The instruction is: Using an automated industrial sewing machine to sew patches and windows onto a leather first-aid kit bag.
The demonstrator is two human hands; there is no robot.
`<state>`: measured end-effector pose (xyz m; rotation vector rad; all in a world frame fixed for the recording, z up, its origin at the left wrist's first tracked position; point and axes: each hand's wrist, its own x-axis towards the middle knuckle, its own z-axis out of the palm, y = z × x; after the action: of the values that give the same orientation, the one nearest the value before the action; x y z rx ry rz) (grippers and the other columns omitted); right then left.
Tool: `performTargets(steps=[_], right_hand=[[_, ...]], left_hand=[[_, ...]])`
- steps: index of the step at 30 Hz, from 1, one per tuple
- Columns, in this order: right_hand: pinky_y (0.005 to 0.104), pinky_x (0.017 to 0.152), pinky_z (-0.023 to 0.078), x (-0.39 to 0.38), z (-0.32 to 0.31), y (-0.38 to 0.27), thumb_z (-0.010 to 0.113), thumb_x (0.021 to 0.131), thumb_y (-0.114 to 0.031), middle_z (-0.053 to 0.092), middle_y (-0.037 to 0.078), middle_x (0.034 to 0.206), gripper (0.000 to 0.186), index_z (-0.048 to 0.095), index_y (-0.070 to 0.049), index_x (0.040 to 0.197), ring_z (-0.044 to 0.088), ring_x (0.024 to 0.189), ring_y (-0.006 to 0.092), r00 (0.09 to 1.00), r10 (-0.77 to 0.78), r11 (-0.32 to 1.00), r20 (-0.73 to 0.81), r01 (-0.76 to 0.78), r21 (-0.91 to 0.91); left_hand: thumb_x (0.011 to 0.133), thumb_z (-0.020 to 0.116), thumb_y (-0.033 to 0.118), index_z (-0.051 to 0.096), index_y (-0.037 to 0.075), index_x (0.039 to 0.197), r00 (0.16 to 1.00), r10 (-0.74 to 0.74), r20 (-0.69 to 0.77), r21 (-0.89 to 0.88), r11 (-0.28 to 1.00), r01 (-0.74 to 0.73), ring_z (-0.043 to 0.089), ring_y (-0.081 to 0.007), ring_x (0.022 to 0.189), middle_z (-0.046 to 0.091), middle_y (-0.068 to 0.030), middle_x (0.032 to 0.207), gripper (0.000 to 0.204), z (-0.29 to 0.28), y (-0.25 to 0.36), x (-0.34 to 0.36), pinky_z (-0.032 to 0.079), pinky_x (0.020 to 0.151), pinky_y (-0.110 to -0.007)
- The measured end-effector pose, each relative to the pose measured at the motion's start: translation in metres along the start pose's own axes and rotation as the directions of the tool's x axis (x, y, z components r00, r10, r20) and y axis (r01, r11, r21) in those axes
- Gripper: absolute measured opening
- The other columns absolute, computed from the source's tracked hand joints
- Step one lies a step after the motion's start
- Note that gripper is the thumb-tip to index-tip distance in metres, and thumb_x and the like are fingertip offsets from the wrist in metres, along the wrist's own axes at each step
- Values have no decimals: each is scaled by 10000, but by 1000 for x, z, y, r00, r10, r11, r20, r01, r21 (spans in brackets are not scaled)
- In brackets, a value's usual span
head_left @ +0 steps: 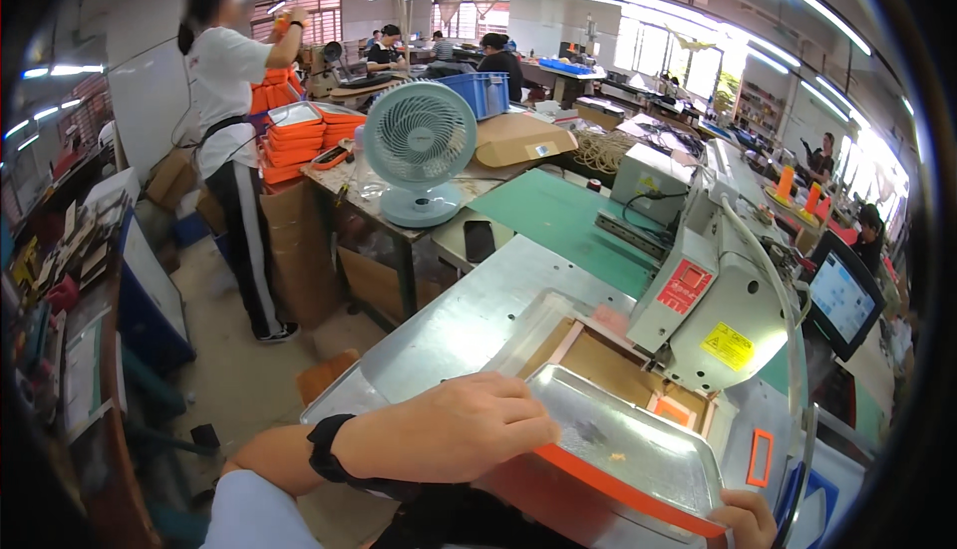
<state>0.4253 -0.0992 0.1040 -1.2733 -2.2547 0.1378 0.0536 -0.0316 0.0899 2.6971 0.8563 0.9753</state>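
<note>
In front of me is an orange-edged case (638, 454) with a shiny, see-through top panel, tilted over the metal bed of the machine. My left hand (459, 429), with a black band on its wrist, closes its fingers on the case's near left corner. At the near right corner my right hand (748, 519) grips the orange edge; part of it is cut off by the lower edge. Just beyond the case lies a tan template (598, 355) with an orange piece (673, 409) in it, under the sewing machine head (723, 325). A small orange frame (761, 457) lies right of the case.
A control screen (842, 295) stands at the right. Beyond the metal bed (469, 315) are a phone (479, 241), a pale blue fan (421, 150) and a green work surface (558, 212). At the left a person (227, 100) stands beside stacked orange cases (294, 140).
</note>
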Motion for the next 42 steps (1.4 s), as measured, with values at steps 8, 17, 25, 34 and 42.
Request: performTargets(steps=[8,17,25,34,42], right_hand=[[378,839,529,6,3,6,691,826,13,671,155,1089,158,655,-13,978,669,958,313,1000,5,1000,-8,-5,-5],[346,794,571,16,16,29,725,732,55,672,127,1135,298,654,-65,995,688,950,310,1000,-9,999,3,9,-31],[369,823,559,25,25,54,706,763,34,642,148,1154,282,626,-37,1024,658,986,329,999,-45,999,29,45,0],[358,790,554,20,45,82,646,775,-3,622,150,1162,267,631,-18,1041,642,1006,308,987,-109,975,120,129,-183],[344,777,552,16,64,90,667,762,-50,603,126,1152,289,633,20,1040,628,992,281,952,-206,941,225,256,-222]], left_hand=[[739,657,0,630,49,981,998,-34,43,100,995,30,635,-268,856,651,-76,883,249,-2,-7,7,518,766,-365],[710,747,-12,648,51,969,999,-45,-14,120,992,46,639,-275,776,655,-78,820,284,14,-18,21,524,692,-372],[696,737,-4,641,51,956,999,-35,19,166,986,31,635,-270,802,657,-75,833,283,22,-36,32,521,685,-372],[709,730,11,658,70,958,999,50,8,222,974,-51,658,-277,855,692,-65,933,266,52,-55,29,535,736,-367],[772,688,30,680,69,1015,995,17,99,150,988,-31,660,-280,956,688,-91,1032,246,75,-58,14,546,828,-362]])
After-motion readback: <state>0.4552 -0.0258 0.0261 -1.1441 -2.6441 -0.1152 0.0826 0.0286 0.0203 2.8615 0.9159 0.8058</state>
